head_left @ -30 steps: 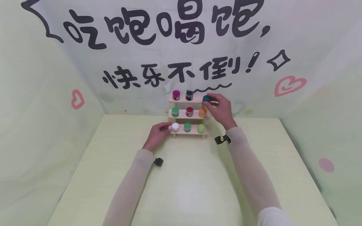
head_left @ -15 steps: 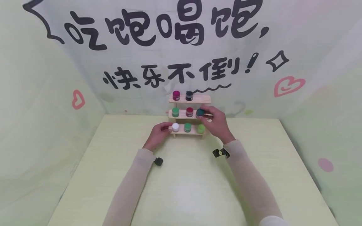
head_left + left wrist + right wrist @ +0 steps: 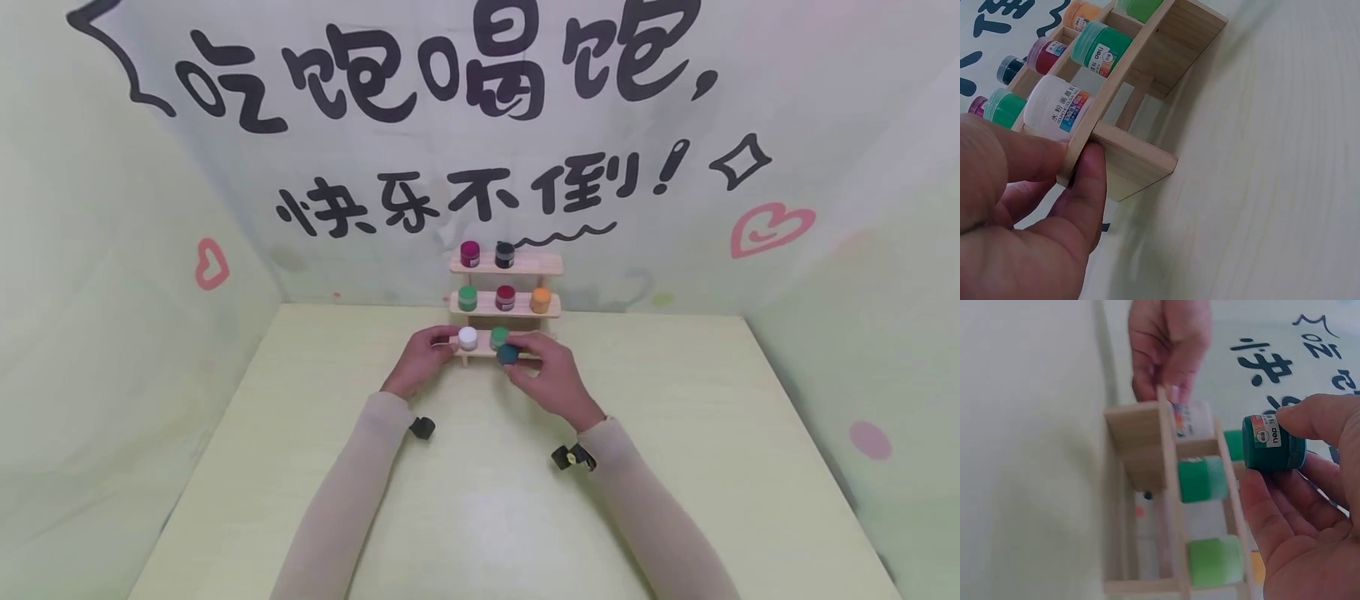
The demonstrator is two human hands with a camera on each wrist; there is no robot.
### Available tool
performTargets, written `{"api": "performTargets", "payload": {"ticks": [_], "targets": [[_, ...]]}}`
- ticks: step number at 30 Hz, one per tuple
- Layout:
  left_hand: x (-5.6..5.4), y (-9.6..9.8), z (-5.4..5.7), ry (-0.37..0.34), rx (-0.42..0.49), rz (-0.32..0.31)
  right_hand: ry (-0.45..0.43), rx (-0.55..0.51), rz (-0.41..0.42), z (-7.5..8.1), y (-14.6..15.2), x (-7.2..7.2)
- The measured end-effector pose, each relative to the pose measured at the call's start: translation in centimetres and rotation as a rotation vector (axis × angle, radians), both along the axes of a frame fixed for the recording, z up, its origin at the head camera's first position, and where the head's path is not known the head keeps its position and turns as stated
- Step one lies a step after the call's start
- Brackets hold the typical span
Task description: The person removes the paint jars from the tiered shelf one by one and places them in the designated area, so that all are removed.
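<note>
A small three-tier wooden rack (image 3: 536, 264) holds several small paint jars. My left hand (image 3: 417, 363) pinches the left end of its lowest shelf, beside a white paint jar (image 3: 1054, 109). In my right hand (image 3: 557, 379) is a dark teal paint jar (image 3: 1272, 444), gripped between thumb and fingers just in front of the lowest shelf, off the rack. A green paint jar (image 3: 1200, 479) stands mid-shelf behind it. The light green paint jar (image 3: 1213, 559) at the right end of that shelf is hidden by my right hand in the head view.
Magenta (image 3: 470, 254) and black (image 3: 505, 255) jars stand on the top shelf. The middle shelf carries green (image 3: 467, 298), dark red (image 3: 506, 298) and orange (image 3: 541, 301) jars. A printed cloth backdrop (image 3: 360, 275) hangs behind the pale table (image 3: 480, 500).
My right hand has taken the teal jar off the top shelf's right end and brought it down and forward, past the middle shelf. The left hand has stayed on the rack.
</note>
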State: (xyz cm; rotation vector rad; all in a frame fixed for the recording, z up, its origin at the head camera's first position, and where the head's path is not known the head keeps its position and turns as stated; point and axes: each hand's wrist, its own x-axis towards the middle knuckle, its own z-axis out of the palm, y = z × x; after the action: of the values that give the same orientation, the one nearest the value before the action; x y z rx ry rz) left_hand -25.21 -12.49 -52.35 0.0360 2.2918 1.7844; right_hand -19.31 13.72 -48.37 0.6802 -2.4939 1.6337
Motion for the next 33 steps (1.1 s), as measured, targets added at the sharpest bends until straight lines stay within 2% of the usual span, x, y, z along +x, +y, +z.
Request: {"api": "performTargets", "payload": {"ticks": [6, 14, 20, 25, 33], "targets": [[0.0, 0.0, 0.0, -0.029, 0.026, -0.004, -0.057, 0.016, 0.057, -2.0, -1.4, 0.9], [0.0, -0.2, 0.2, -0.030, -0.005, -0.008, -0.114, 0.044, 0.116, -3.8, -3.6, 1.3], [0.1, -0.2, 0.5, -0.019, 0.007, -0.014, -0.118, 0.120, 0.121, -4.0, -5.0, 1.3], [0.0, 0.0, 0.6, -0.017, 0.012, 0.005, -0.169, 0.207, 0.094, -4.6, -5.9, 0.9], [0.1, 0.0, 0.4, -0.030, -0.006, 0.000, -0.256, 0.227, 0.063, -5.3, -6.2, 0.7]]}}
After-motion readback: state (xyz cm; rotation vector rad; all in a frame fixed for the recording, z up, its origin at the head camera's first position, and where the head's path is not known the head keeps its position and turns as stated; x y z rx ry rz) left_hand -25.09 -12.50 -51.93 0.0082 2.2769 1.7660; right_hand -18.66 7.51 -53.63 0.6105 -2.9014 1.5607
